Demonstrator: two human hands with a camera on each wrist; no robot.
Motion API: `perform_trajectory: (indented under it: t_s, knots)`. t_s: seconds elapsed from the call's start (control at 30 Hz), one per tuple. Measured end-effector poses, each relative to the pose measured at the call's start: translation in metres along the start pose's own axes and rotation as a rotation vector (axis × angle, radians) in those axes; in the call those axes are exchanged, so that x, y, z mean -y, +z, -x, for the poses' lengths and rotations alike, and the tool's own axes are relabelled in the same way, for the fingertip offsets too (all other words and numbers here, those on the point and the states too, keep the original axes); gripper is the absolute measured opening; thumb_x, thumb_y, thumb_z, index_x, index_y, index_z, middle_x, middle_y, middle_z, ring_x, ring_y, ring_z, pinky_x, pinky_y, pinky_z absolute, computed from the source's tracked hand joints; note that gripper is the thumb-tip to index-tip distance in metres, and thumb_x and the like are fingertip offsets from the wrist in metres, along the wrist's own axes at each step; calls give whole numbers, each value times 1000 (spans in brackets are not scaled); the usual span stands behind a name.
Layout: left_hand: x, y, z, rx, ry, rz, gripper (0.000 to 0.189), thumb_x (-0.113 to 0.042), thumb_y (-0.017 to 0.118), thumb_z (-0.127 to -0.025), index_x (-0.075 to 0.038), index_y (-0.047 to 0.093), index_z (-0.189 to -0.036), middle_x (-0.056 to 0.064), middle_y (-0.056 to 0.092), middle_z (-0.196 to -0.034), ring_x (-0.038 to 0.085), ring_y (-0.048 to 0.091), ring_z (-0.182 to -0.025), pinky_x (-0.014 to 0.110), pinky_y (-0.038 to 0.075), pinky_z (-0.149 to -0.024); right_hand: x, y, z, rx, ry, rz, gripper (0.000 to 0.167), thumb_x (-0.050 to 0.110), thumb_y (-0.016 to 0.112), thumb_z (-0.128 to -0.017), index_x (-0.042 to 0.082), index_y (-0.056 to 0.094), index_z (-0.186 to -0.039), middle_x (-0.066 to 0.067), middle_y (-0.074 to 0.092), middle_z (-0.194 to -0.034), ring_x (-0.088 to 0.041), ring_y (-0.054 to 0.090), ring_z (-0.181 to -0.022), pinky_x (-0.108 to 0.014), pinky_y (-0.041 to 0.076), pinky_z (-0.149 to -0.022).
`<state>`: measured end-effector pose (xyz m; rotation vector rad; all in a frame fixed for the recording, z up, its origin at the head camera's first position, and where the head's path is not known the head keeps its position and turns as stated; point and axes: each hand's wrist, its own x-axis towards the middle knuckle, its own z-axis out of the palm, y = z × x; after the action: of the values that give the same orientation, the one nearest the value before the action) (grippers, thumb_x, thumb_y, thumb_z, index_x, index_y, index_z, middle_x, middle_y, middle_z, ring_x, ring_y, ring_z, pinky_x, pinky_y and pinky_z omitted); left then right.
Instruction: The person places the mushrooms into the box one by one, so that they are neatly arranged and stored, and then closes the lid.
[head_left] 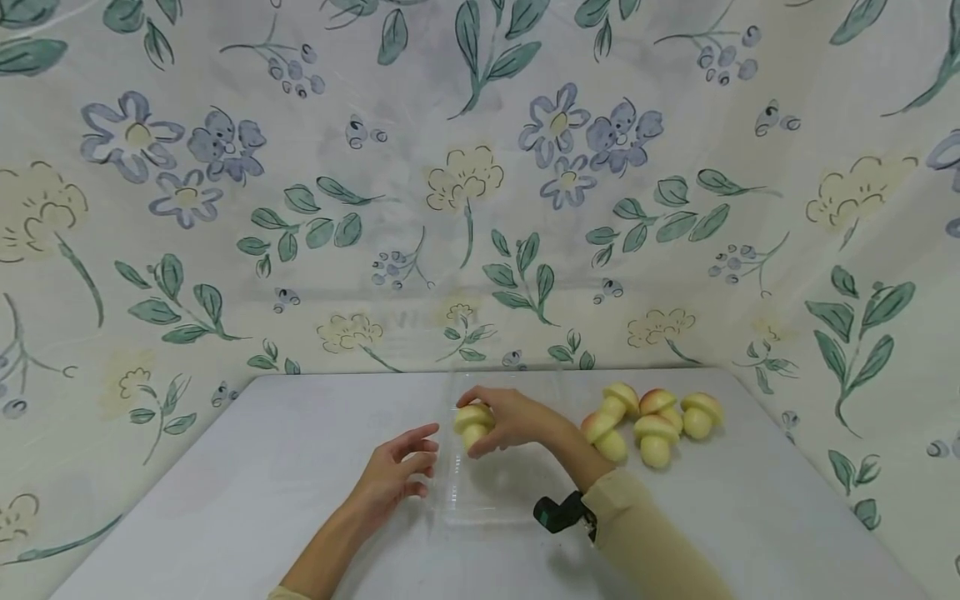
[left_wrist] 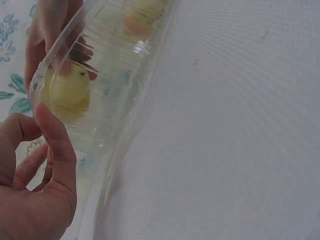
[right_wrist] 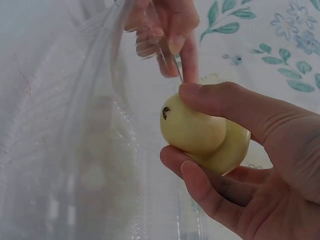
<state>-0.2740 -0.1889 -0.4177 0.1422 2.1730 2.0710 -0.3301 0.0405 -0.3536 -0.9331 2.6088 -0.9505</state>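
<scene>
My right hand [head_left: 517, 417] grips a yellow mushroom-shaped piece [head_left: 470, 417] between thumb and fingers, over the left part of a clear plastic box [head_left: 472, 510]. In the right wrist view, this piece [right_wrist: 195, 127] has a rounded end with a small dark mark, with the thumb on top and fingers beneath. My left hand [head_left: 393, 475] is at the box's left side, its fingers loosely bent and spread from the thumb. The left wrist view has a left fingertip right at the box's rim, and the held piece [left_wrist: 70, 92] behind the clear wall.
Several more yellow mushroom-shaped pieces [head_left: 656, 446], some with reddish caps, stand and lean together right of the box. A white table [head_left: 750, 542] carries everything. Behind its far edge hangs a floral cloth [head_left: 420, 183]. A black camera [head_left: 557, 514] sits at the right wrist.
</scene>
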Motion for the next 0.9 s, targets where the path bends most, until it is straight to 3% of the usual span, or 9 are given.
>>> perform_trajectory:
  t_s: [0.57, 0.9]
  knots:
    - [2, 4, -4, 34, -4, 14, 56, -7, 61, -91, -2, 44, -145, 1, 55, -109, 11, 56, -78, 19, 50, -56, 3, 18, -8, 26, 123, 33, 62, 24, 87, -73, 25, 56, -127, -2, 63, -108, -12, 64, -73, -23, 56, -66]
    - [-5, 2, 1, 8, -11, 6, 55, -6, 62, -91, -2, 45, -144, 5, 55, -112, 11, 56, -78, 19, 49, -55, 13, 22, -6, 4, 156, 91, 57, 21, 83, -78, 25, 58, -130, -3, 62, -125, -15, 56, -97, -33, 55, -88]
